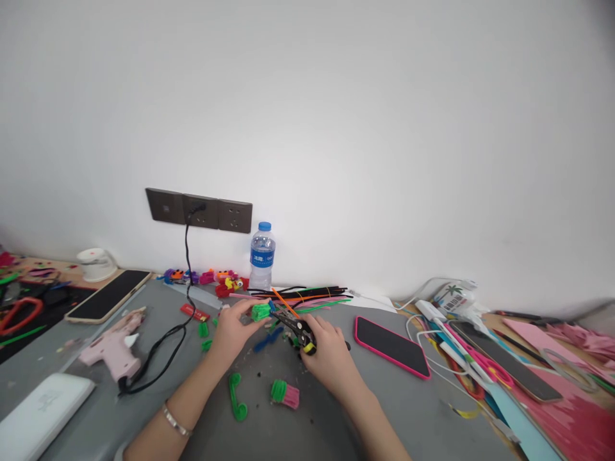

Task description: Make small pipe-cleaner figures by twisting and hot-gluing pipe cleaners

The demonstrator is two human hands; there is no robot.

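My left hand point(234, 328) pinches a small green pipe-cleaner piece point(261, 312) with a blue end. Closed round the handles of black pliers point(300, 328) with a yellow detail is my right hand point(327, 351). The pliers' jaws point left and reach the blue end; I cannot tell whether they grip it. Below the hands lie a curled green pipe-cleaner piece point(235, 397) and a green-and-pink bundle point(285, 394). A blue fuzzy piece point(268, 339) rests on the mat between the hands.
Behind my hands are loose pipe cleaners point(317, 294) and a water bottle point(262, 256). A pink glue gun point(113, 349), its black cord point(168, 358) and a white power bank point(45, 416) lie left. Rightward are a pink-cased phone point(391, 346) and scissors point(490, 368).
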